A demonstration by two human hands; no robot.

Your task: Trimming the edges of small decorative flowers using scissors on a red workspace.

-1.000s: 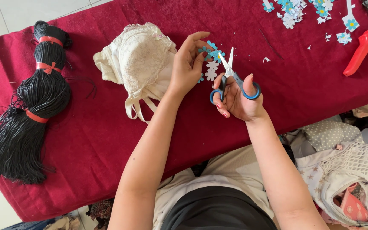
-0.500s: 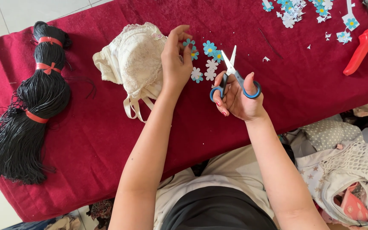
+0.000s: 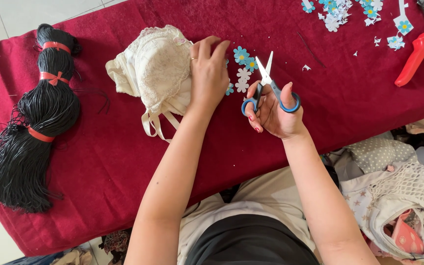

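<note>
While seen from above: a red cloth-covered surface (image 3: 123, 162) fills most of the frame.
Left hand (image 3: 208, 73): upper centre; palm down, fingers spread and resting on the right edge of the garment; gripping nothing.
Garment (image 3: 155, 68): cream lace piece, upper centre-left, lying on the surface, straps trailing toward the lower edge.
Right hand (image 3: 271, 105): centre, just right of the left hand; fingers closed through the handles of the scissors.
Scissors (image 3: 270, 83): blue handles, blades slightly parted, tips pointing to the top of the frame, held above the surface.
Flowers (image 3: 244, 64): small blue and white paper cut-outs on the surface between the two hands, just above the scissors' handles; some partly hidden by the left hand.
Scraps (image 3: 349, 12): more flower cut-outs and white paper bits, upper right.
Cutter (image 3: 418, 51): red-handled tool, upper right corner, well apart from both hands.
Cord (image 3: 35, 122): black bundle tied with red bands, left edge.
</note>
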